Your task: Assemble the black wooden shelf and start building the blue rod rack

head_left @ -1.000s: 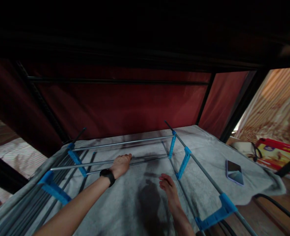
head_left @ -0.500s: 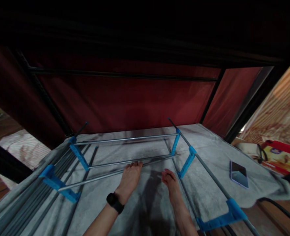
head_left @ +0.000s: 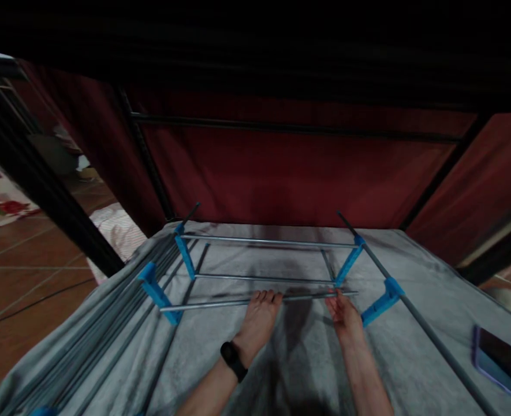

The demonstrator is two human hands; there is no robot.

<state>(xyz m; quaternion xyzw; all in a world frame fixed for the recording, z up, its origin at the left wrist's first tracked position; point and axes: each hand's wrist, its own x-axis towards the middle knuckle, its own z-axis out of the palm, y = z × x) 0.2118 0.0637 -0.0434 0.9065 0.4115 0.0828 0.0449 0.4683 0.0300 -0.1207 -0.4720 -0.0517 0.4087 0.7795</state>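
Note:
My left hand, with a black watch on its wrist, is closed round a loose grey metal tube near its middle. The fingers of my right hand pinch the same tube near its right end. Its left end lies over a blue plastic bracket; the right end is free, short of the right front bracket. Behind it, two crosswise tubes join the blue brackets of the left and right frame sides.
Several loose tubes lie along the left of the grey blanket. A phone rests at the right. Black bed posts and a dark red curtain surround the blanket.
My right hand has moved up to the tube and taken hold near its right end. My left hand still holds the tube. The view has turned to the left.

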